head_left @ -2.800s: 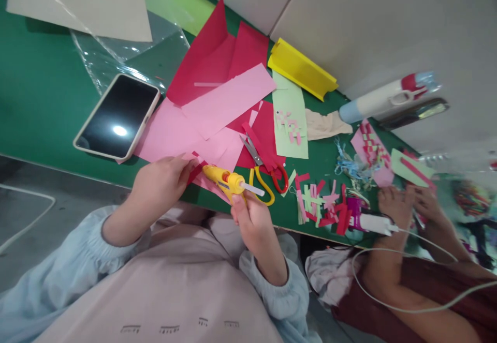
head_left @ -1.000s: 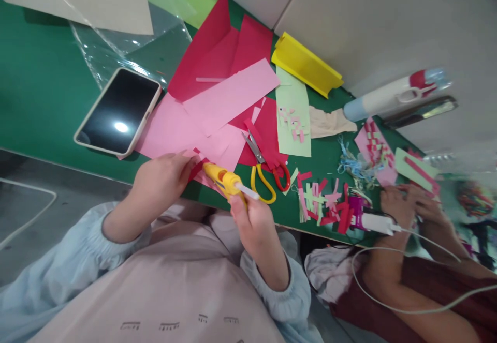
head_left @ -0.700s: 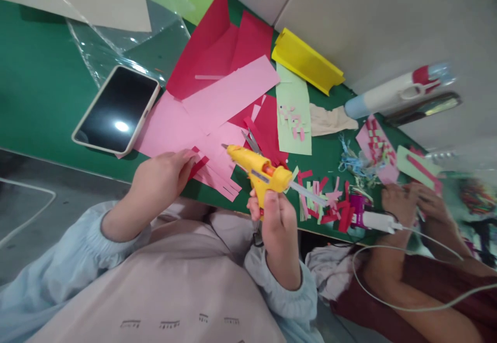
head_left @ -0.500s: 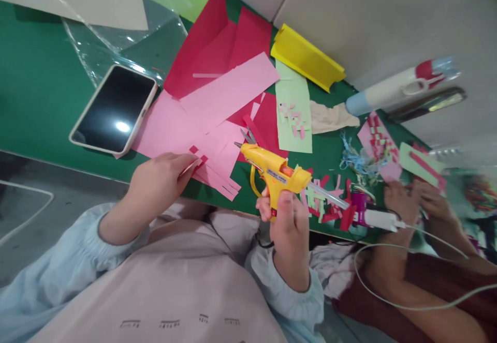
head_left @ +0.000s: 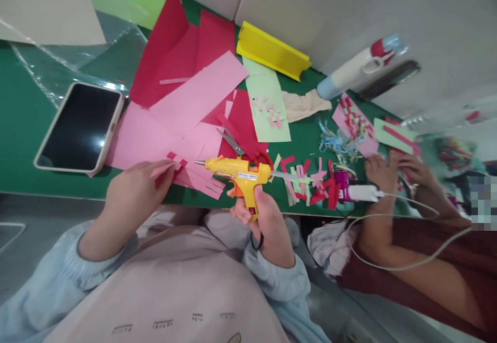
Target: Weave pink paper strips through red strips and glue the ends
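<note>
My right hand point(head_left: 258, 211) grips the handle of a yellow glue gun point(head_left: 236, 171), whose nozzle points left and whose glue stick juts out at the back. Pinched in my left hand point(head_left: 135, 193) is the left end of a woven paper piece point(head_left: 202, 177), pink strips crossed with small red ones. Its cut pink strips spread to the right, below the nozzle. Larger pink paper point(head_left: 132, 133) lies behind it. Scissors point(head_left: 233, 142) rest open on the papers behind the glue gun.
A phone point(head_left: 81, 127) lies at the left. Red paper point(head_left: 166, 48), a yellow folded piece point(head_left: 272, 50) and a green sheet point(head_left: 267, 100) are at the back. Paper strips point(head_left: 306, 182) lie right, near a purple device point(head_left: 342, 187). Another person's hands point(head_left: 382, 172) work further right.
The glue gun has turned more level, and its nozzle is nearer the woven piece. My left hand has lifted and folded back the piece's left end. The whole view has shifted.
</note>
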Demonstrator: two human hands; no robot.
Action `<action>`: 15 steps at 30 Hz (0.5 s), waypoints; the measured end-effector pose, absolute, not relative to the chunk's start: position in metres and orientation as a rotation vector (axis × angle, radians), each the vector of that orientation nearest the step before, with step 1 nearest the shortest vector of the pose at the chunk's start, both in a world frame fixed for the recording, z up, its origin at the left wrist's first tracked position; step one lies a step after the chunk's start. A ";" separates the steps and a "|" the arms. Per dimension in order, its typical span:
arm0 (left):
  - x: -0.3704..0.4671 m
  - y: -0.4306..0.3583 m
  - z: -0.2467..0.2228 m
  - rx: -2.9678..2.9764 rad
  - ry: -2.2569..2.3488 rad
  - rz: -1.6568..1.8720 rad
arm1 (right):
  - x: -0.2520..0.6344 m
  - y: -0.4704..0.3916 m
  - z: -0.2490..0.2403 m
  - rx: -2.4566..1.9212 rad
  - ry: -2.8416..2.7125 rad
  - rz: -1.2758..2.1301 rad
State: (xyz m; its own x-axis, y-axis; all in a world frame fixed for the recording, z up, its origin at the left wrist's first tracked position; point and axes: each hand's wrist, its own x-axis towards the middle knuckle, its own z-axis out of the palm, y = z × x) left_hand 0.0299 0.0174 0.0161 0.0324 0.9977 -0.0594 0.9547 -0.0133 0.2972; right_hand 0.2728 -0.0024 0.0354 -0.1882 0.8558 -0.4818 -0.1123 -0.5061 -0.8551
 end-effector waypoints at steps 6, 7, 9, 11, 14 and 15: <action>0.029 0.018 0.023 2.060 2.022 0.150 | 0.272 -0.006 0.027 -1.154 -0.674 2.037; 0.030 0.018 0.024 2.056 2.025 0.133 | 0.272 -0.006 0.025 -1.131 -0.656 2.064; 0.030 0.018 0.027 2.047 2.028 0.105 | 0.272 -0.005 0.024 -1.091 -0.634 2.108; 0.031 0.019 0.029 2.047 2.036 0.080 | 0.271 -0.004 0.023 -1.049 -0.626 2.135; 0.032 0.022 0.030 2.041 2.048 0.077 | 0.269 -0.004 0.022 -1.005 -0.610 2.155; 0.032 0.022 0.031 2.035 2.040 0.078 | 0.269 -0.004 0.022 -0.996 -0.596 2.165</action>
